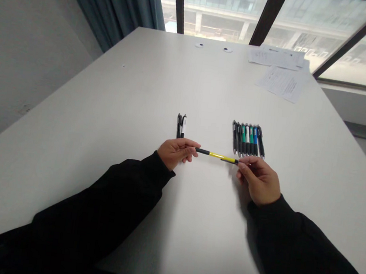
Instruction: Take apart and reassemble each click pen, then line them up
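The white worktop [199, 223] fills most of the view, its near edge partly lost under the arms. Behind it, the window [222, 8] is cut off at the top, the scene outside washed out. The curtain [122, 5] also runs out of frame. Both black sleeves [101, 207] leave at the bottom, their folds hard to read. The papers [282, 76] overlap at the far right, their print illegible. The left hand [177, 152] and right hand [261, 180] face each other, fingers [189, 142] pinched narrow on one pen. On the right, the pen row [247, 138] lies too tightly packed to count surely; on the left, the few other pens [183, 126] have their lower ends hidden behind the left hand. The yellow pen [220, 156] spans the hands, nearer than both groups, its two ends covered by the fingers. Two white ovals [199, 45] near the far edge have dark centres too small to identify.
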A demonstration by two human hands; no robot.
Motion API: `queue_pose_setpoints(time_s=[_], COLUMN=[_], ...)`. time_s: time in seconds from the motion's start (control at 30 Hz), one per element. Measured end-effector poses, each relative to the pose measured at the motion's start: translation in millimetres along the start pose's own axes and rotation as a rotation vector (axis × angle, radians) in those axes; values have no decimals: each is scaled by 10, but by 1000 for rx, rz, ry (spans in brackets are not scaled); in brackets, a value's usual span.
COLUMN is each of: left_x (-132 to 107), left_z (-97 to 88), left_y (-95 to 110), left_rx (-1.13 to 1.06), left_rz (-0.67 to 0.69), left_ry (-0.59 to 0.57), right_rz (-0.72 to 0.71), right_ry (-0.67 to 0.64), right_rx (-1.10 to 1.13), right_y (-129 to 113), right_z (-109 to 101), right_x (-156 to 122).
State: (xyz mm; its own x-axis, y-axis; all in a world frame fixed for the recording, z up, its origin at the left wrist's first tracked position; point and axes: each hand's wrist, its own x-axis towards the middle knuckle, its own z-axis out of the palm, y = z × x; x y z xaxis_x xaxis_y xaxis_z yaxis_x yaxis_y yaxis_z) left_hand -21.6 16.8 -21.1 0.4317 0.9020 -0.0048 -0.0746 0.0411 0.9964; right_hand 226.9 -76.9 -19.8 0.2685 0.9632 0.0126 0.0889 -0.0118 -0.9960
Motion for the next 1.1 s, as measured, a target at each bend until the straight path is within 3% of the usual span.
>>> queue_pose_setpoints(time_s=[0.2,1.1], left_x=[20,-36], left_z=[16,-2], left_y=[8,58], left_rx=[-49,257], left_rz=[18,-60], left_ry=[39,7], right_rz=[50,41], right_ry=[-1,-42], right_rx=[7,-160], right_y=[-27,-102], right_z=[-18,-4], right_x=[8,-3])
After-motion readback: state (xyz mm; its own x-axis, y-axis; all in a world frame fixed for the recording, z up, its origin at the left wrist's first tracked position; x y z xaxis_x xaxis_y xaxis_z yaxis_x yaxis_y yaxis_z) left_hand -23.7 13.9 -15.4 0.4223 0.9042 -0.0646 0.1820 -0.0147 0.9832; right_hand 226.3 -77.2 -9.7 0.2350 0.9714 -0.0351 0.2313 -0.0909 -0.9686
